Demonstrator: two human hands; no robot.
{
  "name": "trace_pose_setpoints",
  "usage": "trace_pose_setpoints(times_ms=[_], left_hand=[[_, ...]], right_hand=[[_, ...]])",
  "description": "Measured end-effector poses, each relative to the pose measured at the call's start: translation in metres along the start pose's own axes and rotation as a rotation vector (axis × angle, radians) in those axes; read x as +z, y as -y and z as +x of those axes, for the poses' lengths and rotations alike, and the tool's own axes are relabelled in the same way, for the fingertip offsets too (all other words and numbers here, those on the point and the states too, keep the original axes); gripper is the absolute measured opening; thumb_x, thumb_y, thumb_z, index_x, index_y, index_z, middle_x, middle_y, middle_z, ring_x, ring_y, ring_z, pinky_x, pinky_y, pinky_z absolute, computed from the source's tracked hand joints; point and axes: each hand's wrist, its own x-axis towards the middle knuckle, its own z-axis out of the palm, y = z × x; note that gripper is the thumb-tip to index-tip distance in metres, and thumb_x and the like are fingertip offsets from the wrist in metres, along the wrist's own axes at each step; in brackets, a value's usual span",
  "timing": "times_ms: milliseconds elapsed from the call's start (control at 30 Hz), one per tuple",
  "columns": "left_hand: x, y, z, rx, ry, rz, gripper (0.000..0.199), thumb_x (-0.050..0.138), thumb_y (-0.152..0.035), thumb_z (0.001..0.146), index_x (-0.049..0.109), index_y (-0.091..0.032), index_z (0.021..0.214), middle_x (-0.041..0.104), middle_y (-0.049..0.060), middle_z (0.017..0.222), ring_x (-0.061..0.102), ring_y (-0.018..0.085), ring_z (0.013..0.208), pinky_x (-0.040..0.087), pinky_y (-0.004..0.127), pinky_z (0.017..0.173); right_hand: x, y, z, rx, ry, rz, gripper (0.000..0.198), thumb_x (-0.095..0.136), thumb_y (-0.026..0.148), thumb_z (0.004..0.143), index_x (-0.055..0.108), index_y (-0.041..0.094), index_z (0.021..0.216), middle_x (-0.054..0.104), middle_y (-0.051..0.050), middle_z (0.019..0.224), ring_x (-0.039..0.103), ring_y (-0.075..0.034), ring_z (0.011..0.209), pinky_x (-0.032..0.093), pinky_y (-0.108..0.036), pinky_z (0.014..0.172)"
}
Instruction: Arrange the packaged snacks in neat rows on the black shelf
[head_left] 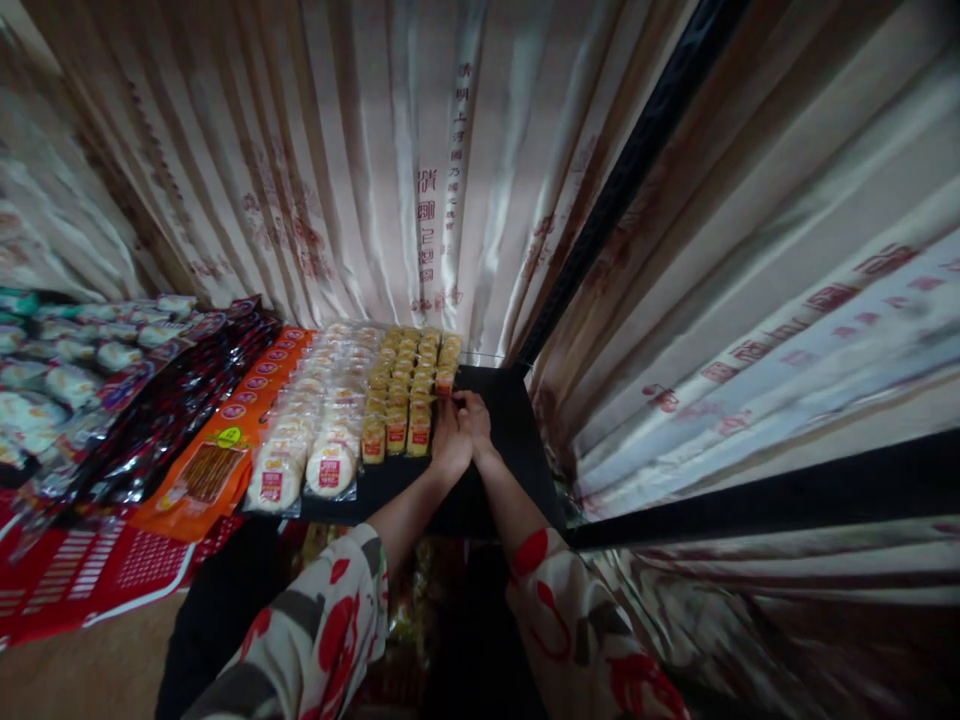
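On the black shelf, my left hand and my right hand are close together at the near end of the rightmost row of small yellow wrapped cakes. The fingers of both are closed around the front wrapped cake of that row, which has a red label. Part of the left fingers is hidden by the cake and the other hand. Left of my hands, more yellow cakes stand in rows with red labels facing me.
Round white pastries in clear wrap, an orange snack bag and dark shiny packets fill the shelf leftward. A red basket is below them. Printed curtains hang behind, and a black post rises at the corner.
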Motion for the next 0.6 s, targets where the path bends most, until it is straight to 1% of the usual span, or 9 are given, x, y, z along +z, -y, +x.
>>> trace_pose_setpoints(times_ms=[100, 167, 267, 333, 400, 500, 533, 600], left_hand=[[-0.002, 0.004, -0.012, 0.009, -0.003, 0.05, 0.048, 0.027, -0.026, 0.091, 0.036, -0.001, 0.131, 0.031, 0.02, 0.143, 0.024, 0.022, 0.136, 0.015, 0.034, 0.113], [-0.004, 0.008, -0.021, 0.023, -0.017, 0.083, 0.047, 0.027, -0.026, 0.091, 0.039, -0.002, 0.129, 0.035, 0.019, 0.141, 0.028, 0.022, 0.134, 0.019, 0.033, 0.112], [-0.012, 0.014, -0.039, 0.066, -0.036, 0.103, 0.042, 0.028, -0.025, 0.091, 0.044, -0.009, 0.125, 0.048, 0.013, 0.133, 0.041, 0.019, 0.125, 0.028, 0.032, 0.108], [-0.02, 0.019, -0.056, 0.111, -0.033, 0.113, 0.039, 0.029, -0.024, 0.09, 0.047, -0.014, 0.123, 0.053, 0.01, 0.127, 0.046, 0.018, 0.12, 0.033, 0.032, 0.105], [-0.029, 0.027, -0.077, 0.18, -0.022, 0.112, 0.038, 0.029, -0.022, 0.09, 0.048, -0.016, 0.122, 0.053, 0.008, 0.126, 0.047, 0.017, 0.118, 0.034, 0.031, 0.104], [-0.046, 0.047, -0.117, 0.289, 0.006, 0.072, 0.037, 0.03, -0.021, 0.089, 0.05, -0.018, 0.12, 0.054, 0.008, 0.125, 0.049, 0.016, 0.116, 0.035, 0.03, 0.102], [-0.052, 0.055, -0.132, 0.302, 0.009, 0.056, 0.036, 0.03, -0.021, 0.089, 0.051, -0.018, 0.118, 0.056, 0.008, 0.123, 0.05, 0.016, 0.114, 0.037, 0.03, 0.101], [-0.063, 0.075, -0.159, 0.298, 0.033, 0.025, 0.034, 0.031, -0.02, 0.088, 0.053, -0.019, 0.114, 0.059, 0.007, 0.116, 0.053, 0.015, 0.109, 0.04, 0.03, 0.097]], right_hand=[[0.0, 0.001, -0.015, 0.007, -0.042, 0.049, 0.026, 0.047, 0.011, 0.071, 0.058, 0.017, 0.094, 0.058, -0.007, 0.097, 0.054, -0.018, 0.091, 0.044, -0.03, 0.085], [-0.001, 0.004, -0.026, 0.027, -0.074, 0.067, 0.027, 0.046, 0.013, 0.072, 0.059, 0.016, 0.096, 0.058, -0.008, 0.099, 0.054, -0.018, 0.092, 0.044, -0.03, 0.086], [-0.003, 0.012, -0.045, 0.05, -0.091, 0.076, 0.026, 0.045, 0.017, 0.076, 0.061, 0.015, 0.096, 0.059, -0.009, 0.101, 0.056, -0.018, 0.09, 0.045, -0.03, 0.083], [-0.006, 0.019, -0.06, 0.054, -0.088, 0.073, 0.025, 0.045, 0.019, 0.078, 0.062, 0.015, 0.095, 0.061, -0.009, 0.101, 0.057, -0.018, 0.087, 0.046, -0.029, 0.08], [-0.009, 0.026, -0.08, 0.038, -0.079, 0.076, 0.025, 0.043, 0.021, 0.08, 0.063, 0.016, 0.095, 0.062, -0.008, 0.099, 0.058, -0.017, 0.085, 0.047, -0.028, 0.078], [-0.012, 0.037, -0.12, -0.037, -0.042, 0.101, 0.026, 0.04, 0.021, 0.083, 0.062, 0.018, 0.097, 0.063, -0.006, 0.098, 0.059, -0.016, 0.086, 0.046, -0.027, 0.079], [-0.012, 0.04, -0.136, -0.067, -0.023, 0.105, 0.027, 0.038, 0.02, 0.084, 0.062, 0.019, 0.097, 0.063, -0.006, 0.097, 0.059, -0.016, 0.086, 0.046, -0.027, 0.081], [-0.007, 0.044, -0.168, -0.111, 0.074, 0.105, 0.028, 0.036, 0.017, 0.084, 0.061, 0.019, 0.097, 0.064, -0.005, 0.096, 0.059, -0.015, 0.086, 0.046, -0.026, 0.081]])
